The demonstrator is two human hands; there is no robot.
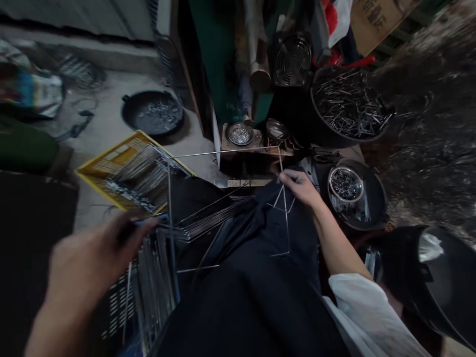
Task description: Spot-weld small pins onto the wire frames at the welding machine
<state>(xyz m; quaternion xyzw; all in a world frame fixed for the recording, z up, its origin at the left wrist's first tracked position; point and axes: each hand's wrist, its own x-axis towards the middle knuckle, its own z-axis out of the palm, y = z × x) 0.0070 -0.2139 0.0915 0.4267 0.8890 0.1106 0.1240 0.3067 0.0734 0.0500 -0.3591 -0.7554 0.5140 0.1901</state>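
Observation:
My right hand is closed, with thumb and fingers pinching a bent wire frame above my lap. The frame's thin metal rods fold at several corners, and one long rod stretches left towards the yellow crate. My left hand is smeared by motion at the lower left, beside a stack of bent wires that lies across my dark-clad legs. Its thumb reaches towards the stack's left end; whether its fingers grip anything is unclear. Below that hand stand many straight wires in a blue crate.
A yellow crate holds wire pieces. Ahead is a green machine with a small dish of metal bits. A black tub of wire pieces stands right, above a basin with a bowl. Another black basin sits on the floor.

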